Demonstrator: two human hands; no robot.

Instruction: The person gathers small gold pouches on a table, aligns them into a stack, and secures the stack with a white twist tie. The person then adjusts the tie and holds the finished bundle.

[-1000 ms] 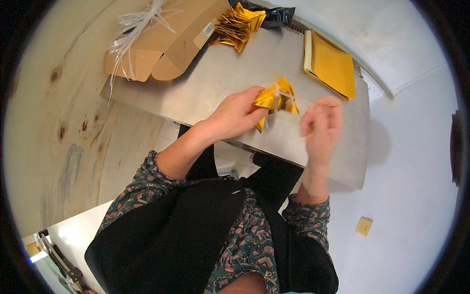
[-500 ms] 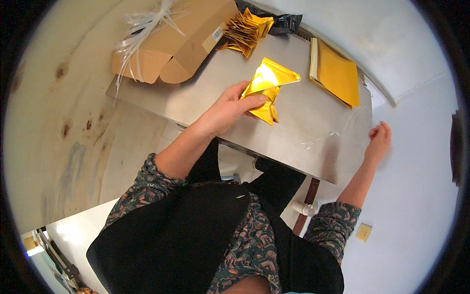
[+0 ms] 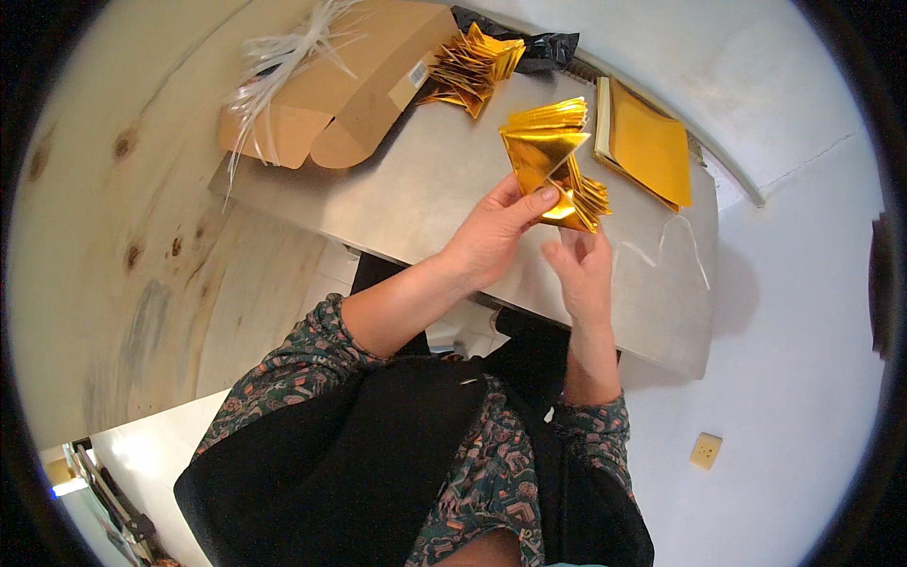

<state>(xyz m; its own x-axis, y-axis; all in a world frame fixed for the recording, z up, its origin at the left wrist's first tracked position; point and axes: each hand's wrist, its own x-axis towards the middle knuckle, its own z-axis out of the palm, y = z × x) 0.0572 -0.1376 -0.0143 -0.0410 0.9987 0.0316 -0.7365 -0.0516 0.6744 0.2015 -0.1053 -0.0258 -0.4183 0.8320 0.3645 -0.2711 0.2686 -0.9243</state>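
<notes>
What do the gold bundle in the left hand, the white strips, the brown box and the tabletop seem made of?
Gold bundle: probably foil-coated paper, glossy; mirror-like highlights, crisp folds.
White strips: perhaps thin plastic; partly see-through, with a faint shine.
Brown box: cardboard, matte; plain brown faces, folded flaps.
Tabletop: likely metal, satin; grey with soft, blurred reflections.

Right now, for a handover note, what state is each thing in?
Held gold bundle: folded, ends fanned
Left hand: closed on that bundle
Right hand: partly open, contact unclear
Other gold pile: fanned, unheld
Yellow sheets: stacked
Cardboard box: flap sticking out
White ties: loose, over box
Black plastic: crumpled
Wall outlet: nothing plugged in
</notes>
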